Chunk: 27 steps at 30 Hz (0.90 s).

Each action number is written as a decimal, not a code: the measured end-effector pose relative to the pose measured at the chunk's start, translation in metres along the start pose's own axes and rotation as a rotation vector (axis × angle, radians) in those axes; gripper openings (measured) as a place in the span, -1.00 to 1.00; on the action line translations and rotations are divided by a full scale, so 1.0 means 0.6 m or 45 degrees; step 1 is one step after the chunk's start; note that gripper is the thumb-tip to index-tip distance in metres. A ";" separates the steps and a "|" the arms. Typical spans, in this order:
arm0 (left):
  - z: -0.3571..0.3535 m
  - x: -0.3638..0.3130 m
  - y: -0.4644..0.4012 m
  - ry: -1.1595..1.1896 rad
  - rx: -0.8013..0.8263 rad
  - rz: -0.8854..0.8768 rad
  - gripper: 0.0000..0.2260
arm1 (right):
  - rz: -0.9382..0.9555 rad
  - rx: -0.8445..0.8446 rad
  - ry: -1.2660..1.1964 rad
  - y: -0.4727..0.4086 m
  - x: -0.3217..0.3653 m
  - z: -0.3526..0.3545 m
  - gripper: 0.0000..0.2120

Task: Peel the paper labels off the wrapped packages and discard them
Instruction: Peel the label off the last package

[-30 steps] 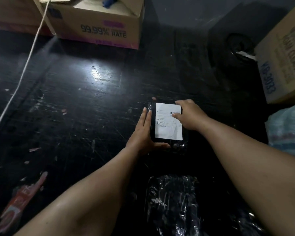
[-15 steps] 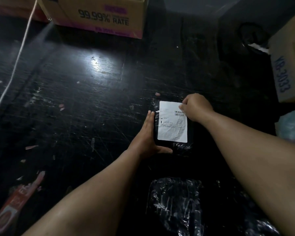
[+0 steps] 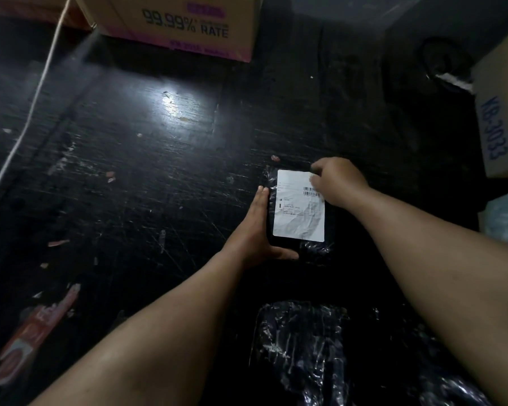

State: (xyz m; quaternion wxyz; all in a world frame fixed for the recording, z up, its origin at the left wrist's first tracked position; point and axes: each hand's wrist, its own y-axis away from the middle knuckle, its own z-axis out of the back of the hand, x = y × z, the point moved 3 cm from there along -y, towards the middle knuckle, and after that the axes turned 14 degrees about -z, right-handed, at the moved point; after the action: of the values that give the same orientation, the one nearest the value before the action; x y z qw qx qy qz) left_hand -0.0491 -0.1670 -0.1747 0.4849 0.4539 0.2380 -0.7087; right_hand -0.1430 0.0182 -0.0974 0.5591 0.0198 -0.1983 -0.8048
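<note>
Now left hand (image 3: 255, 230) braces the package (image 3: 288, 247); right hand (image 3: 339, 181) pinches its label (image 3: 298, 218).

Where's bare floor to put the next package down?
Widest bare floor lies between the white cord, the 99.99% RATE box and the package with the label. Crowded: near side, with another wrapped package, and right, by the KB-3033 box.

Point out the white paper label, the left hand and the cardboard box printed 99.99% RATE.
white paper label (image 3: 298, 215), head view: its creased middle, below the barcode.
left hand (image 3: 253, 228), head view: the back of the hand.
cardboard box (image 3: 185, 27), head view: its printed front face.
</note>
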 end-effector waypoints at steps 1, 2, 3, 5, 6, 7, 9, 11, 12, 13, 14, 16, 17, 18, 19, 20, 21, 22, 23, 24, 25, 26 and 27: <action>0.000 -0.001 0.000 -0.002 0.000 0.000 0.39 | 0.008 0.008 0.020 0.003 0.004 -0.001 -0.79; 0.000 -0.001 0.001 -0.004 -0.003 -0.001 0.38 | 0.014 0.001 0.022 0.005 0.006 -0.003 -0.81; 0.000 -0.001 0.001 -0.008 -0.009 -0.005 0.38 | 0.022 -0.013 0.014 0.009 0.006 -0.004 -0.83; -0.001 -0.002 0.001 -0.023 -0.017 -0.017 0.38 | 0.056 -0.030 -0.014 0.017 0.002 -0.006 -0.87; -0.001 -0.002 0.000 -0.032 -0.019 -0.023 0.38 | 0.072 -0.019 -0.035 0.020 -0.002 -0.007 -0.90; -0.001 -0.003 0.000 -0.039 -0.022 -0.027 0.38 | 0.086 -0.002 -0.059 0.023 -0.005 -0.009 -0.91; -0.001 -0.004 0.000 -0.047 -0.029 -0.031 0.38 | 0.101 0.033 -0.099 0.026 -0.009 -0.011 -0.89; -0.001 -0.006 0.001 -0.045 -0.032 -0.038 0.37 | 0.117 0.056 -0.121 0.027 -0.010 -0.012 -0.87; -0.001 -0.006 0.001 -0.043 -0.033 -0.040 0.37 | 0.128 0.064 -0.125 0.028 -0.010 -0.013 -0.87; -0.001 -0.006 0.001 -0.040 -0.034 -0.040 0.37 | 0.138 0.076 -0.130 0.029 -0.011 -0.013 -0.87; -0.001 -0.006 0.002 -0.037 -0.035 -0.039 0.37 | 0.151 0.089 -0.139 0.030 -0.012 -0.013 -0.88; -0.002 -0.004 0.001 -0.039 -0.036 -0.035 0.37 | 0.183 0.108 -0.159 0.031 -0.015 -0.013 -0.89; -0.002 -0.003 0.001 -0.042 -0.035 -0.033 0.38 | 0.197 0.113 -0.165 0.033 -0.017 -0.013 -0.89; -0.003 -0.003 0.000 -0.044 -0.035 -0.032 0.38 | 0.213 0.115 -0.169 0.034 -0.018 -0.012 -0.89; -0.003 -0.003 0.000 -0.044 -0.035 -0.030 0.38 | 0.224 0.117 -0.171 0.035 -0.019 -0.012 -0.89; -0.003 -0.003 0.000 -0.042 -0.035 -0.029 0.38 | 0.233 0.120 -0.176 0.036 -0.020 -0.012 -0.89; -0.003 -0.003 0.000 -0.040 -0.034 -0.028 0.38 | 0.239 0.124 -0.178 0.038 -0.020 -0.012 -0.89; -0.003 -0.003 0.000 -0.037 -0.033 -0.027 0.37 | 0.247 0.129 -0.174 0.040 -0.020 -0.012 -0.89; -0.002 -0.003 0.000 -0.033 -0.033 -0.024 0.37 | 0.258 0.132 -0.163 0.041 -0.020 -0.012 -0.89; -0.002 -0.003 0.000 -0.026 -0.035 -0.021 0.37 | 0.269 0.134 -0.151 0.042 -0.019 -0.011 -0.89; -0.002 -0.003 0.001 -0.020 -0.038 -0.017 0.37 | 0.276 0.137 -0.144 0.043 -0.018 -0.010 -0.88; -0.002 -0.003 0.001 -0.019 -0.040 -0.015 0.38 | 0.281 0.143 -0.144 0.044 -0.018 -0.008 -0.88; -0.002 -0.004 0.001 -0.021 -0.040 -0.015 0.38 | 0.280 0.157 -0.148 0.044 -0.018 -0.006 -0.88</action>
State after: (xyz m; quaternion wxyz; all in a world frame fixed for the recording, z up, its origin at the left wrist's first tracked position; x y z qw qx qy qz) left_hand -0.0478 -0.1652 -0.1730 0.4898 0.4389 0.2479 -0.7114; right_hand -0.1144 0.0188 -0.0938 0.6294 -0.0145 -0.2803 -0.7247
